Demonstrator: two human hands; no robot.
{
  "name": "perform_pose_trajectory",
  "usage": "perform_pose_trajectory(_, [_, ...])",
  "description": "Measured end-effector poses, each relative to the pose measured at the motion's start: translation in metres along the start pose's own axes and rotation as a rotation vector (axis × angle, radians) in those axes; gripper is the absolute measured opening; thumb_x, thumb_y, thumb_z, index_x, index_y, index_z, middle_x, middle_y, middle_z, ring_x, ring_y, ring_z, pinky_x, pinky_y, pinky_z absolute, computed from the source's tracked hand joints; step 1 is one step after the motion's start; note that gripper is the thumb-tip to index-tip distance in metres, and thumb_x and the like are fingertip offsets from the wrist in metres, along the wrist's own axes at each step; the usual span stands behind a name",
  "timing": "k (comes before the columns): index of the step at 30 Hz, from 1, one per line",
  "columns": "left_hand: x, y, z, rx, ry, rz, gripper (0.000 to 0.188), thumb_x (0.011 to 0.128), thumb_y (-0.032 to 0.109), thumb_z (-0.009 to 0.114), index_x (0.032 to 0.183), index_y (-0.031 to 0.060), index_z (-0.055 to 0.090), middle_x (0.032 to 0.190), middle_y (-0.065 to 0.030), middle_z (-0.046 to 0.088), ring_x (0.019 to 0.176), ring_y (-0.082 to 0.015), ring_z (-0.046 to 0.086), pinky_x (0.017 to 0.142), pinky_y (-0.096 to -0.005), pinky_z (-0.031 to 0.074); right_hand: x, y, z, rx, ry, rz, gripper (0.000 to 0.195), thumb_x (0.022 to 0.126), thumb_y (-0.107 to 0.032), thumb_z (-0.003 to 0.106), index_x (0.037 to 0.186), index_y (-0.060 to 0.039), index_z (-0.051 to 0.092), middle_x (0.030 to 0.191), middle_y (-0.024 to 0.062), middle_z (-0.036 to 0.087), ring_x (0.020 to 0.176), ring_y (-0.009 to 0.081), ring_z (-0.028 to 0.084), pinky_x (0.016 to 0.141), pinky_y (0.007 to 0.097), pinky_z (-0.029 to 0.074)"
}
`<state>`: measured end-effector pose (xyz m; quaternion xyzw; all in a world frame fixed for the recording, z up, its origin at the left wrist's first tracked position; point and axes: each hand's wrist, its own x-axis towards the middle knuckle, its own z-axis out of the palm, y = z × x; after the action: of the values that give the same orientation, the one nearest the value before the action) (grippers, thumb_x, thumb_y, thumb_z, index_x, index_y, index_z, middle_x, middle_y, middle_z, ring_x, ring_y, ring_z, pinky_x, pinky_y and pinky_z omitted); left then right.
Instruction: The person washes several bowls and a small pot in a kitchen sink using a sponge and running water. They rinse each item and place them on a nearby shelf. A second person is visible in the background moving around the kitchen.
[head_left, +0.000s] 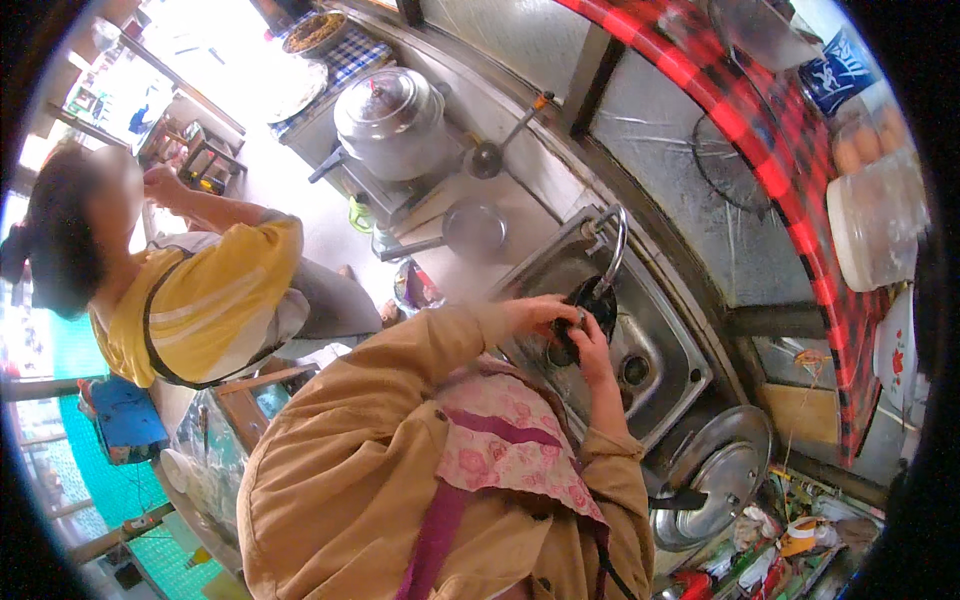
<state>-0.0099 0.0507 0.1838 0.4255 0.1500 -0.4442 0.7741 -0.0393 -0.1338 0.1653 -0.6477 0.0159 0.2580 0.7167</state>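
Note:
Both of my hands are over the stainless-steel sink (637, 330). My left hand (541, 312) reaches in from the left and grips a dark, rounded object (600, 298). From the near side, my right hand (592, 346) holds the same object, its fingertips close to the left ones. The dark object sits right below the outlet of the curved metal faucet (621, 244). My fingers hide much of it, so its exact kind cannot be told. A drain (636, 368) shows in the basin to the right of my hands.
A lidded metal pot (390, 127) stands on the stove at the upper left. A small pan (474, 229) lies on the counter beside the sink. Large metal lids (724, 484) lean at the right. A person in a yellow top (225, 300) stands at my left.

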Motion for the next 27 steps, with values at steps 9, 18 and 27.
perform_pose_trajectory(9, [0.075,-0.052,-0.043,0.328,0.167,0.43,0.046,0.087,0.032,0.06,0.124,0.0065,0.051,0.098,-0.0106,0.06,0.073,-0.0229,0.063,0.062,-0.0378,0.054,0.04,0.038,-0.042,0.009,0.77,-0.108,0.033,0.093,-0.022,0.056,0.115,0.0025,0.053,0.107,0.0117,0.059,0.09,0.0224,0.06,0.076,0.0366,0.051])
perform_pose_trajectory(18, [0.08,-0.099,-0.056,0.162,0.014,0.322,0.03,0.087,0.025,0.066,0.109,0.0065,0.06,0.1,-0.0108,0.064,0.081,-0.0234,0.063,0.071,-0.0384,0.052,0.026,0.116,-0.081,0.768,0.884,0.14,0.053,0.092,-0.038,0.053,0.129,-0.0004,0.049,0.125,0.0106,0.054,0.108,0.0253,0.054,0.09,0.0447,0.046])
perform_pose_trajectory(27, [0.126,-0.113,-0.101,0.567,0.201,0.88,0.027,0.085,0.014,0.067,0.109,0.0047,0.06,0.101,-0.0086,0.065,0.088,-0.0244,0.063,0.077,-0.0385,0.051,-0.005,0.063,-0.051,-0.271,0.705,0.681,0.058,0.095,-0.048,0.047,0.122,0.002,0.055,0.124,0.0126,0.058,0.108,0.0305,0.057,0.092,0.0432,0.042])
